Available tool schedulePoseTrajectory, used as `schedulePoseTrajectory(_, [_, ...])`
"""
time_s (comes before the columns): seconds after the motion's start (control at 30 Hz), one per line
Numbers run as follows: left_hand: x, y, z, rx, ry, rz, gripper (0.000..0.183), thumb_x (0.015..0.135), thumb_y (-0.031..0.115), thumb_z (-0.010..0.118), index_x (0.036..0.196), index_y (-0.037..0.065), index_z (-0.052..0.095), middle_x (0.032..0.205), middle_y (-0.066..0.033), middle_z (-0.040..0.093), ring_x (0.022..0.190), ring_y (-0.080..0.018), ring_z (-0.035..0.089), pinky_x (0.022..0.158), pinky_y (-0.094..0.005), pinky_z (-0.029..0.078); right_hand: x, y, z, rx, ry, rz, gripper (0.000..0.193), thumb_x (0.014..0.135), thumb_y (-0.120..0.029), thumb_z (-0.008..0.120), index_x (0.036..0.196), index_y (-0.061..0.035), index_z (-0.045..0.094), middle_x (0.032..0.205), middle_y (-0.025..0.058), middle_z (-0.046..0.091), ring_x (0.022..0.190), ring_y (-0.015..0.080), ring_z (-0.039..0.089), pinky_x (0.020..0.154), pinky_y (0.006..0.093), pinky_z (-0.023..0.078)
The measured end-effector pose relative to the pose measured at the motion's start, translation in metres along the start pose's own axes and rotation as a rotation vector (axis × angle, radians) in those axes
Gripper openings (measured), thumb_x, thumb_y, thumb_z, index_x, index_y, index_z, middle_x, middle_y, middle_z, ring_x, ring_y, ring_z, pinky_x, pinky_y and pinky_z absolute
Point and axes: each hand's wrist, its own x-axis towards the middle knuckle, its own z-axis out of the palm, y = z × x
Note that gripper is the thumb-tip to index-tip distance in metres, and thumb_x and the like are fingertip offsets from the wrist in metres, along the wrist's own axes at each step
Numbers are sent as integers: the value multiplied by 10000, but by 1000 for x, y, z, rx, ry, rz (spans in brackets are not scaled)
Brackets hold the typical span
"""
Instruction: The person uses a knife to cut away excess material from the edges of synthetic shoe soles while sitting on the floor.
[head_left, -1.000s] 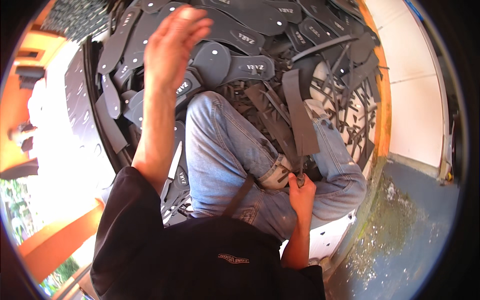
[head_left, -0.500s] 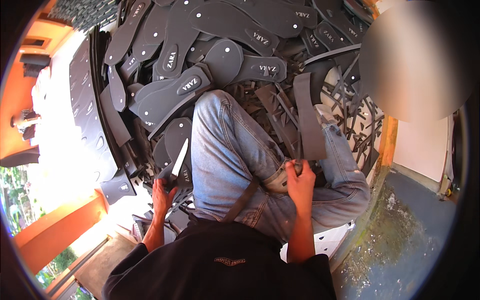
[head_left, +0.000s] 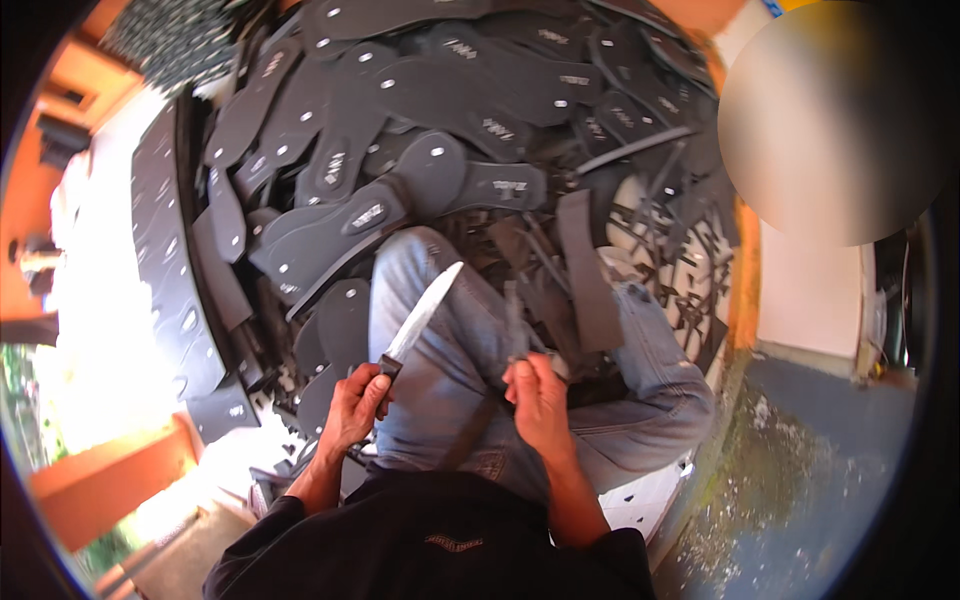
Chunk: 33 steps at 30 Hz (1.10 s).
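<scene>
My left hand [head_left: 357,405] is closed round the dark handle of a knife [head_left: 428,310], whose pale blade points up and to the right over my left knee. In front of my lap, my right hand [head_left: 538,393] grips a narrow dark tool [head_left: 514,318] that stands upright from the fist. Motion blurs this tool, so its exact kind is unclear. Between the knife's blade and the tool there is a gap. A dark strap [head_left: 467,437] lies across my thigh, below the two hands.
Black shoe-sole shapes [head_left: 455,90] are heaped ahead of my crossed legs. Dark offcuts [head_left: 690,285] lie scattered to the right, and a flat dark strip [head_left: 588,270] leans near my right shin. A large dark sheet with cut outlines [head_left: 172,260] stands at the left. An orange post [head_left: 745,270] rises at the right.
My left hand has brought the knife up and to the right, over my leg. My right hand has moved left with the narrow tool, away from the flat strip. The view has shifted slightly.
</scene>
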Motion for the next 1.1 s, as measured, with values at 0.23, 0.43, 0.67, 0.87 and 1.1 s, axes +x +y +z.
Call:
schedulePoseTrajectory(0.23, [37, 28, 50, -89, -391, -49, 307, 949, 298, 504, 839, 20, 577, 600, -18, 540, 507, -90, 506, 472, -241, 410, 13, -16, -9, -522, 213, -482, 128, 868, -176, 587, 817, -60, 573, 705, 109, 569, 587, 321, 563, 533, 382, 444])
schedulePoseTrajectory(0.43, [64, 32, 55, 217, 13, 393, 268, 865, 253, 628, 874, -15, 616, 599, -79, 557, 510, -182, 558, 513, -292, 454, 16, 21, -24, -131, 94, -82, 256, 939, -259, 473, 864, -45, 591, 591, 44, 548, 450, 192, 512, 458, 325, 409])
schedulePoseTrajectory(0.67, [76, 37, 39, 249, -70, 91, 241, 868, 221, 619, 920, -14, 641, 642, -81, 605, 541, -155, 565, 534, -298, 455, 5, 4, -48, 220, 84, 167, 254, 936, -228, 497, 820, -16, 576, 591, 32, 533, 417, 124, 462, 415, 265, 360])
schedulePoseTrajectory(0.87, [85, 53, 37, 9, -314, -100, 268, 882, 244, 617, 919, -18, 659, 648, -44, 596, 520, -92, 533, 507, -258, 432, 14, 19, -53, -674, 438, -130, 288, 915, -240, 517, 777, 8, 568, 569, 77, 533, 443, 189, 501, 493, 370, 409])
schedulePoseTrajectory(1.1, [85, 41, 58, 369, 142, 279, 262, 776, 168, 716, 967, -7, 674, 798, -122, 668, 691, -190, 632, 669, -284, 489, 7, 1, -68, 499, 16, 330, 260, 939, -240, 493, 852, -7, 567, 582, 27, 513, 452, 71, 445, 432, 229, 344])
